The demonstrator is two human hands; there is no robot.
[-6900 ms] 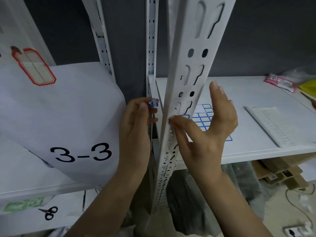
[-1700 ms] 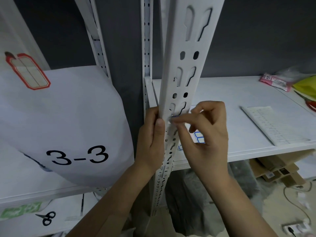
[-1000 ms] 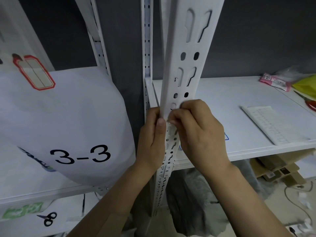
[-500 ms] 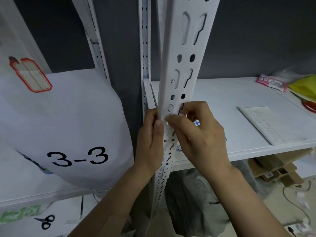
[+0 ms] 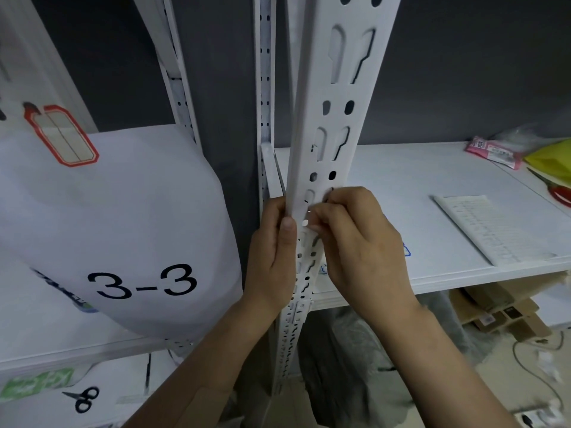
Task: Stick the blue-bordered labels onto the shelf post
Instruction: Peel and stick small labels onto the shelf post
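The label itself is all but hidden: only a pale sliver shows under the right hand's fingertips, pressed flat on the face of the shelf post, and its blue border cannot be made out here. Half a second ago the right hand's fingers were arched with a gap beneath them and a scrap of blue showing behind; now the right hand has closed down over the spot, fingers bunched and bearing on the metal. A judgement: the label has gone from being positioned to being rubbed down, so this one is nearly stuck.

The right grip is closed together, pushing on the label rather than pinching it. The left hand wraps the post's edge just left of that grip, thumb lying along the front corner, clamped on the post to steady it, as it was a second ago.

Behind the right grip, on the white shelf, small blue corners of the label sheet peek out past the wrist, so more labels likely wait there. Further right of the grip lies a pale printed sheet, and beyond it a pink packet. Left of the left grip sits a large white bag marked 3-3, with scissors on the shelf below.
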